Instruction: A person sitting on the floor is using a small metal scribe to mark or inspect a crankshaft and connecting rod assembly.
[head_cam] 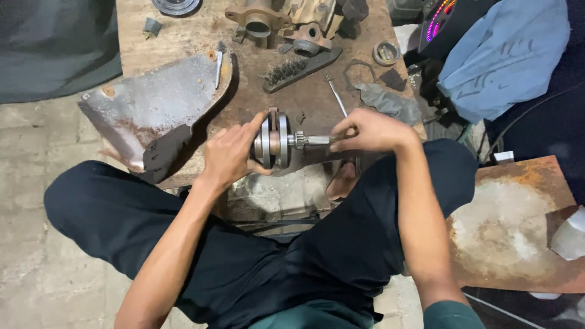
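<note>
The person's knees in dark trousers (pixel 256 268) fill the lower middle of the view, spread on either side of a low wooden table (pixel 317 91). Just above them, at the table's near edge, lies the crankshaft (pixel 275 141), its two round webs upright and its shaft pointing right. The left hand (pixel 230 155) is wrapped around the webs from the left, thumb and forefinger curled on the rim. The right hand (pixel 368 131) is closed on the far right end of the shaft, fingers pinched around it. Left of the crankshaft a bent, rusty metal sheet (pixel 152 100) leans over the table's edge. Behind the crankshaft sits a wire brush (pixel 298 68), and beyond that brown cast housings (pixel 268 21). A thin rod (pixel 336 96) lies behind and to the right of the crankshaft, with a grey rag (pixel 387 102) just past it. Far right of the crankshaft hangs a blue cloth (pixel 506 52), and a rusted plate (pixel 515 225) lies on the floor
</note>
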